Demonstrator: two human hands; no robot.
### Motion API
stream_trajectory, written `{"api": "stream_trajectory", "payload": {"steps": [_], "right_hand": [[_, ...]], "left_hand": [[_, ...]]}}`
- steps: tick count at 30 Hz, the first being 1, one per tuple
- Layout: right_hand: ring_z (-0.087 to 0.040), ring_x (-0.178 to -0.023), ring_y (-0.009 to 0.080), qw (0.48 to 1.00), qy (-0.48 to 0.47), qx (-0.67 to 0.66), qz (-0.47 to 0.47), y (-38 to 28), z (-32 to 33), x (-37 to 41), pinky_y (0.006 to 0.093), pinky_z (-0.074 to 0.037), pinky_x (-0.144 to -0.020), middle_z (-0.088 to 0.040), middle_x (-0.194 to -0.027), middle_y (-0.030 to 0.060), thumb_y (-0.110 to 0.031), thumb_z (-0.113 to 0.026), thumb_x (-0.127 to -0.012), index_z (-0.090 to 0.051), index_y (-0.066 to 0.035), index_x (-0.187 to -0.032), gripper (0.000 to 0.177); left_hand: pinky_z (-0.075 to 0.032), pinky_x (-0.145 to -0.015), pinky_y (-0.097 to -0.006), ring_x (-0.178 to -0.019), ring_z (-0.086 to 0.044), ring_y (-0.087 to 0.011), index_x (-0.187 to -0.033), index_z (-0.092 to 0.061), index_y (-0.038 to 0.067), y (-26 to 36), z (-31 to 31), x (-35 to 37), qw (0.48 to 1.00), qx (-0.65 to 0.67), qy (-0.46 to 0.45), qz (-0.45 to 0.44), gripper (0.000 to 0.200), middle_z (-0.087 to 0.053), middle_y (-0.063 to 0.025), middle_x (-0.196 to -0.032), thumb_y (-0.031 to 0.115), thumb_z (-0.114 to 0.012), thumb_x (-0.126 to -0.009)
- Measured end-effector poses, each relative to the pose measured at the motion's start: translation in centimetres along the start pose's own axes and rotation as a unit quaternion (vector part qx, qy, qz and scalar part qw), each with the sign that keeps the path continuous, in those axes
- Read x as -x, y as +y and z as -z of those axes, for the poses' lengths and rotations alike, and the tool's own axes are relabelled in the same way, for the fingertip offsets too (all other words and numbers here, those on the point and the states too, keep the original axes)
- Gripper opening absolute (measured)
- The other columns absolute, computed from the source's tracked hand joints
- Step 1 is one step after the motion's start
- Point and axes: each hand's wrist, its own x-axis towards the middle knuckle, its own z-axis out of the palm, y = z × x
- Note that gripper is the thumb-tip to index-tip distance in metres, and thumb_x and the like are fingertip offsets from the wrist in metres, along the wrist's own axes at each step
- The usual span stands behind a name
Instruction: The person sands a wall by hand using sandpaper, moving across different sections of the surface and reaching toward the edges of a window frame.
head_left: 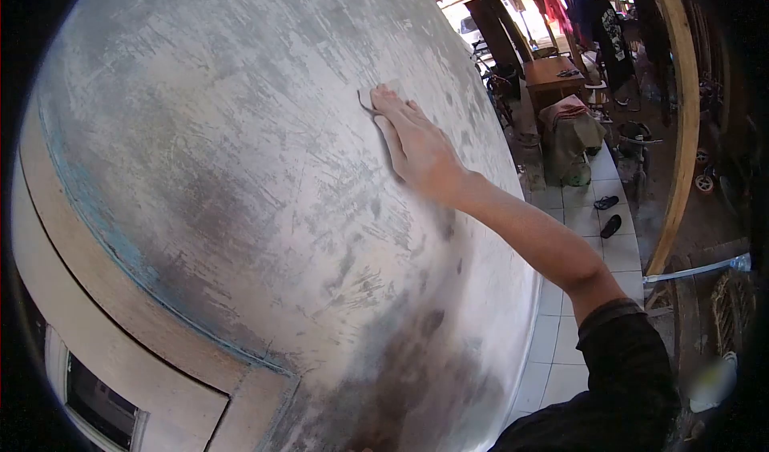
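In the head view, our right hand (416, 143) lies nearly flat, fingers together, pinning a sandpaper sheet (368, 106) against the curved, filler-streaked panel (240, 179) near its upper right edge. We judge that the spread palm keeps the pressure even. Our left hand is out of view.

No readable text, label or number anywhere.

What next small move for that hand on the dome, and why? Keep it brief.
Probably slide the right hand and its sandpaper down-left: it lies flat on the dome, and rough grey streaks lie beside it.
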Motion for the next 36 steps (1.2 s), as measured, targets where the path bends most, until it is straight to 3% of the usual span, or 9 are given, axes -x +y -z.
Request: {"api": "stream_trajectory", "payload": {"steps": [9, 13, 16, 19, 22, 25, 31, 34, 36], "right_hand": [[-0.037, -0.139, 0.0329, 0.99, -0.08, 0.11, 0.03, 0.5, 1.1, 3.4, 0.0565, -0.024, -0.115, -0.037, -0.151, 0.0201, -0.024, -0.042, -0.102, -0.034, -0.004, -0.148, 0.05], [-0.035, -0.14, 0.0341, 0.996, -0.063, 0.047, -0.049, 0.5, 0.5, 1.3, 0.057, -0.023, -0.115, -0.037, -0.151, 0.0195, -0.023, -0.042, -0.102, -0.032, -0.004, -0.149, 0.051], [-0.034, -0.141, 0.0355, 0.998, -0.063, -0.007, 0.007, -1.5, 0.9, 5.0, 0.0556, -0.025, -0.115, -0.036, -0.151, 0.0205, -0.024, -0.039, -0.103, -0.034, -0.004, -0.148, 0.049], [-0.032, -0.142, 0.0354, 0.991, -0.096, 0.087, 0.037, -0.4, 1.7, 4.2, 0.0518, -0.025, -0.116, -0.035, -0.152, 0.0222, -0.024, -0.039, -0.103, -0.035, -0.002, -0.147, 0.049], [-0.033, -0.142, 0.0347, 0.995, -0.07, 0.064, -0.029, 0.2, 1.5, 2.0, 0.0506, -0.025, -0.116, -0.035, -0.152, 0.022, -0.023, -0.04, -0.103, -0.036, -0.002, -0.147, 0.049], [-0.032, -0.142, 0.0335, 0.997, -0.05, -0.004, -0.059, -0.8, 0.4, 3.0, 0.049, -0.024, -0.116, -0.036, -0.152, 0.0199, -0.018, -0.041, -0.103, -0.038, -0.001, -0.146, 0.046], [-0.036, -0.139, 0.0352, 0.997, -0.067, 0.036, 0.003, 0.2, 1.1, 4.0, 0.0487, -0.027, -0.116, -0.038, -0.149, 0.0236, -0.023, -0.038, -0.104, -0.037, 0.001, -0.145, 0.047], [-0.037, -0.139, 0.0356, 0.997, -0.054, 0.032, -0.05, 0.3, 0.4, 2.0, 0.0489, -0.028, -0.115, -0.038, -0.149, 0.0238, -0.021, -0.04, -0.103, -0.037, 0.0, -0.145, 0.047], [-0.037, -0.139, 0.0361, 0.999, -0.041, -0.022, -0.025, -1.2, 0.4, 3.7, 0.0479, -0.029, -0.115, -0.04, -0.148, 0.0236, -0.021, -0.039, -0.103, -0.039, 0.001, -0.143, 0.046]], "left_hand": [[-0.021, -0.112, -0.0451, -0.13, -0.053, -0.0227, -0.137, -0.047, 0.018, -0.1, 0.4, -0.7, 1.0, 0.03, 0.0, -0.003, 0.041, -0.059, -0.0005, -0.138, 0.035, -0.037, -0.101], [-0.021, -0.112, -0.0448, -0.129, -0.054, -0.0228, -0.137, -0.047, 0.019, -0.6, 1.4, -1.1, 0.998, 0.02, -0.054, -0.029, 0.04, -0.059, -0.0004, -0.137, 0.034, -0.037, -0.101], [-0.022, -0.112, -0.0446, -0.128, -0.054, -0.0229, -0.137, -0.047, 0.019, -0.8, 2.2, -1.4, 0.994, 0.02, -0.096, -0.041, 0.04, -0.06, -0.0003, -0.137, 0.034, -0.038, -0.101], [-0.023, -0.111, -0.0436, -0.127, -0.055, -0.0221, -0.134, -0.052, 0.019, 0.7, 0.5, -2.3, 0.991, 0.094, 0.071, 0.065, 0.036, -0.062, 0.0009, -0.134, 0.03, -0.041, -0.101], [-0.024, -0.111, -0.0427, -0.125, -0.056, -0.0207, -0.128, -0.057, 0.02, 2.3, -0.3, -3.5, 0.965, 0.143, 0.161, 0.149, 0.032, -0.064, 0.0014, -0.129, 0.027, -0.043, -0.1], [-0.026, -0.11, -0.0422, -0.12, -0.06, -0.0199, -0.122, -0.06, 0.021, 1.8, -0.3, -2.2, 0.986, 0.08, 0.09, 0.112, 0.027, -0.066, 0.0005, -0.125, 0.026, -0.046, -0.099], [-0.027, -0.11, -0.0419, -0.116, -0.062, -0.0203, -0.112, -0.064, 0.022, 1.5, -1.0, -2.6, 0.978, 0.102, 0.154, 0.093, 0.022, -0.068, -0.0002, -0.122, 0.027, -0.047, -0.099], [-0.031, -0.107, -0.0415, -0.108, -0.066, -0.0207, -0.105, -0.067, 0.02, 3.6, -1.6, -5.4, 0.924, 0.138, 0.288, 0.209, 0.022, -0.072, -0.0005, -0.111, 0.027, -0.046, -0.1], [-0.035, -0.103, -0.0415, -0.099, -0.069, -0.0208, -0.096, -0.068, 0.018, 2.1, -0.4, -4.6, 0.967, 0.092, 0.198, 0.134, 0.023, -0.074, -0.0013, -0.1, 0.026, -0.046, -0.1]]}}
